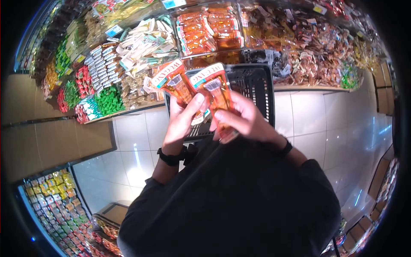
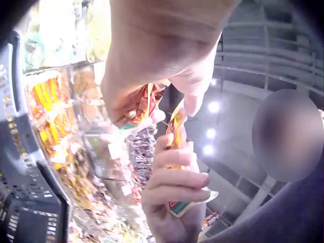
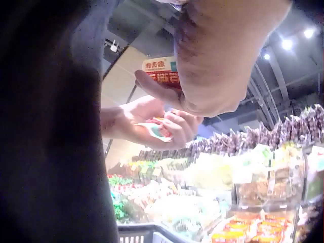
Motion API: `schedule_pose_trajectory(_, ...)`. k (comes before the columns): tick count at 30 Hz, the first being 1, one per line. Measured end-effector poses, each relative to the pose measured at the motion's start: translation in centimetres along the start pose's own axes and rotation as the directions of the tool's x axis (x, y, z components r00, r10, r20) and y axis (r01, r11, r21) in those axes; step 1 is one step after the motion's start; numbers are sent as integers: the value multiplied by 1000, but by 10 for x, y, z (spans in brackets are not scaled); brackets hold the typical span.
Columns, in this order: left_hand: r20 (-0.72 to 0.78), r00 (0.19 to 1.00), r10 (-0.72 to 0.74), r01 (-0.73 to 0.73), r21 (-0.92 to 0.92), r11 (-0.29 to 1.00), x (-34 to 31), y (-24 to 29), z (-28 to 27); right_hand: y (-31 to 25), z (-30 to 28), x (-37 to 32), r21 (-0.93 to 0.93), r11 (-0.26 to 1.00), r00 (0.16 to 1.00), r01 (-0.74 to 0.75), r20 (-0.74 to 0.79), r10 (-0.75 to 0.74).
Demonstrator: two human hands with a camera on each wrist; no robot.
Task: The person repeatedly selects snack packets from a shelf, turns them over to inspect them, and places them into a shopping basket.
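Note:
Two red-and-white snack packets with orange contents are held up side by side, barcodes showing in the head view. My left hand [image 1: 182, 120] grips the left packet [image 1: 174, 83], its thumb across the lower part. The right packet [image 1: 216, 88] is in my right hand [image 1: 248, 118], thumb on its front and fingers behind. In the left wrist view my left hand [image 2: 157, 55] is above and my right hand [image 2: 177, 187] curls round its packet. The right wrist view shows Chinese lettering on the packet [image 3: 161, 71] at my right hand [image 3: 217, 61].
A black basket [image 1: 269, 92] stands beneath the hands. Beyond it are shelf bins of similar red packets [image 1: 192, 34], white packets [image 1: 147, 40] and green-wrapped items [image 1: 110, 100]. Tiled floor [image 1: 308, 115] lies to the right, and another product shelf [image 1: 55, 205] at lower left.

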State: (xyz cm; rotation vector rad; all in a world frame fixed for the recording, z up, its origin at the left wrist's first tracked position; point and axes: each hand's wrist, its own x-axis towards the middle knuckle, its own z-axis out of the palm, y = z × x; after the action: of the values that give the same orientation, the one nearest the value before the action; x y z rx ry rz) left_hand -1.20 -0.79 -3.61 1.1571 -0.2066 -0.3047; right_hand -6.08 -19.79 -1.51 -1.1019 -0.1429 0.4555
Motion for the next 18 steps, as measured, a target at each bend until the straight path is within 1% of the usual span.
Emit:
schedule_pose_trajectory(1, 15, 1000, 15, -15, -1, 1000, -2, 10, 4, -8, 10, -5, 43, 999, 1000, 26, 5, -26)
schedule_pose_trajectory(2, 3, 999, 38, -38, -5, 999, -4, 18, 12, -2, 18, -6, 103, 991, 996, 87, -5, -87)
schedule_pose_trajectory(4, -117, 992, 39, -49, -78, 996, -9, 33, 29, 8, 27, -6, 139, 976, 985, 170, -37, -166)
schedule_pose_trajectory(5, -133, 990, 43, -55, -90, 994, -10, 38, 33, 9, 30, -7, 118, 975, 981, 191, -41, -187)
schedule_pose_trajectory(6, -139, 989, 55, -69, -95, 993, -11, 39, 31, 7, 31, -9, 126, 977, 985, 174, -31, -171)
schedule_pose_trajectory(8, -79, 990, 117, -123, -84, 989, -13, 39, 28, 7, 34, -10, 112, 975, 981, 193, -22, -192)
schedule_pose_trajectory(10, -115, 985, 131, -140, -71, 988, -15, 42, 32, 6, 32, -9, 72, 975, 977, 211, 12, -212)
schedule_pose_trajectory(11, -112, 986, 123, -125, -9, 992, -15, 43, 28, 6, 31, -8, 35, 972, 972, 231, 42, -232)
schedule_pose_trajectory(12, -111, 988, 110, -105, 50, 993, -15, 43, 27, 2, 32, -9, 52, 980, 980, 195, 23, -196)
schedule_pose_trajectory(13, -151, 975, 163, -149, 98, 984, -13, 44, 31, -1, 29, -9, 116, 984, 990, 136, 20, -139)
schedule_pose_trajectory(14, -196, 972, 127, -113, 79, 990, -14, 44, 28, -4, 27, -11, 179, 981, 996, 79, 22, -84)
schedule_pose_trajectory(15, -242, 958, 155, -147, 47, 988, -13, 43, 30, -12, 34, -12, 195, 976, 995, 100, -45, -93)
schedule_pose_trajectory(16, -286, 940, 185, -187, 20, 982, -12, 43, 32, -9, 30, -12, 193, 976, 995, 98, -45, -91)
schedule_pose_trajectory(17, -331, 929, 166, -189, -40, 981, -13, 44, 31, -4, 22, -12, 23, 990, 988, 137, -71, -136)
schedule_pose_trajectory(18, -331, 929, 166, -189, -40, 981, -15, 42, 29, -2, 16, -12, -148, 974, 979, 170, -90, -184)
